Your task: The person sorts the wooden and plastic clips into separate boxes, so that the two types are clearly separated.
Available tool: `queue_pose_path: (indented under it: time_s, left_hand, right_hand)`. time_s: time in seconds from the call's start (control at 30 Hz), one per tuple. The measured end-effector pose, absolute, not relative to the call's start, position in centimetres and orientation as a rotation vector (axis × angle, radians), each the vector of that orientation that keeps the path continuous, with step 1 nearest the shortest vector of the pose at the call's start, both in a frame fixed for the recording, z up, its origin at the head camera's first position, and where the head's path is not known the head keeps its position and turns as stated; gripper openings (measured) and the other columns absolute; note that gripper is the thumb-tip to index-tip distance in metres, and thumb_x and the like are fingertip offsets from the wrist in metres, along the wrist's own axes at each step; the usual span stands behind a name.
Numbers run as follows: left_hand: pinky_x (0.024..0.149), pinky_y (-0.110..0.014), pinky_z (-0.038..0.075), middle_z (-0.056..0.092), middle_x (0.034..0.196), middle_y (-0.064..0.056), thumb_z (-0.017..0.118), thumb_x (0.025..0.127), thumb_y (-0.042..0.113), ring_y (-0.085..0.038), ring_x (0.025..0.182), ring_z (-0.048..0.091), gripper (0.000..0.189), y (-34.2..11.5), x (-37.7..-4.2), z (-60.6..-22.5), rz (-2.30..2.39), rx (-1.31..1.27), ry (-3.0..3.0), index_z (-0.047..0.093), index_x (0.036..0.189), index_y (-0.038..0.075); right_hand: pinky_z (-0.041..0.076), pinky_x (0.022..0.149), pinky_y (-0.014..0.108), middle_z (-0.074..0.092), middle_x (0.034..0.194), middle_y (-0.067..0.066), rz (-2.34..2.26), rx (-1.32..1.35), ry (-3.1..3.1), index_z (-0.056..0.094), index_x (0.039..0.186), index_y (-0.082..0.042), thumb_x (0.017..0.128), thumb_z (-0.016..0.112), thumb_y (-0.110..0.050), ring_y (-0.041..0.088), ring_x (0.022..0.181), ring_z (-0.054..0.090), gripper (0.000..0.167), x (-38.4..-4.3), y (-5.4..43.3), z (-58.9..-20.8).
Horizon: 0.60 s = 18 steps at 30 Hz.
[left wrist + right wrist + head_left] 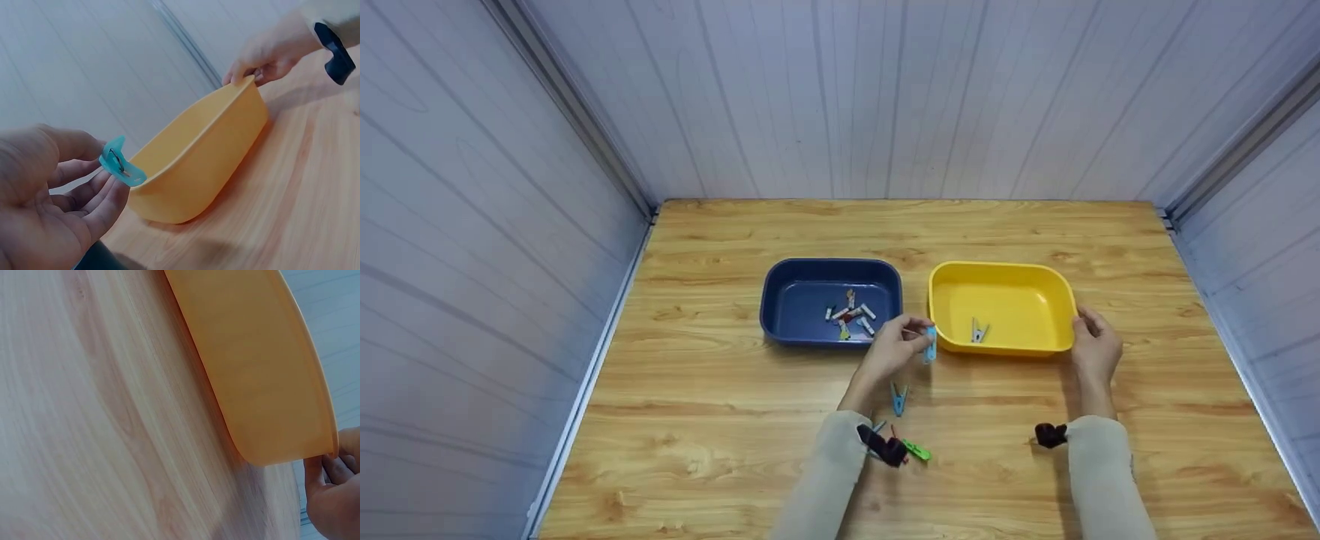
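My left hand [891,351] pinches a light blue clothespin [931,346] between thumb and fingers, close by the left front corner of the yellow bin [997,298]. The left wrist view shows the metal spring of this clothespin [120,164] and the rim of the bin just beyond it. At the bin's right end, my right hand [1097,351] grips the rim, thumb and fingers on either side of the wall. Inside the yellow bin lies a grey clothespin [979,331] near the front wall.
Left of the yellow bin stands a dark blue bin [791,300] holding several small clips [851,313]. On the wooden table in front lie a blue clothespin [899,399] and a green one [916,450], with others partly hidden by the left wrist camera [885,448]. Panel walls enclose the table.
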State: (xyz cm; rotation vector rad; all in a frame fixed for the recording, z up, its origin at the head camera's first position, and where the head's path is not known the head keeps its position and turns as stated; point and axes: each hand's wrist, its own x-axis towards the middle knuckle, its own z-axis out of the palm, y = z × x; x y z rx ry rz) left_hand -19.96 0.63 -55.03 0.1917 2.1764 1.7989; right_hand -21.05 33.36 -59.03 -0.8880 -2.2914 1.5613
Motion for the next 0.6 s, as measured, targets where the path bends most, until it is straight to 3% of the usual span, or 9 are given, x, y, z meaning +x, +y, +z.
queue_pose_path:
  time_s: [0.13,0.4,0.6]
  left_hand:
    - [0.076,-0.021,0.049,0.061,0.098,-0.002,0.064,0.09,0.01,-0.01,0.084,0.055,0.02,1.3,-20.3,-55.0,1.824,0.146,2.102,0.064,0.11,0.007]
    - [0.085,-0.04,0.053,0.059,0.097,-0.005,0.062,0.091,0.009,-0.012,0.083,0.056,0.02,2.4,-21.0,-55.2,1.88,0.083,2.01,0.064,0.11,0.004]
    - [0.074,-0.024,0.05,0.06,0.096,-0.004,0.064,0.089,0.01,-0.011,0.084,0.054,0.02,3.0,-21.5,-55.4,1.836,0.101,2.09,0.065,0.108,0.004]
  right_hand:
    - [0.044,0.1,0.024,0.055,0.136,0.009,1.575,-0.897,-2.279,0.056,0.134,-0.013,0.098,0.051,-0.024,0.013,0.12,0.051,0.038,-21.1,33.2,-59.0]
    - [0.044,0.096,0.021,0.058,0.132,0.007,1.573,-0.897,-2.262,0.058,0.132,-0.013,0.098,0.052,-0.023,0.008,0.114,0.053,0.037,-21.1,33.2,-59.1]
    - [0.044,0.093,0.019,0.059,0.13,0.007,1.568,-0.885,-2.244,0.059,0.131,-0.012,0.097,0.053,-0.023,0.007,0.112,0.054,0.036,-21.1,33.1,-59.1]
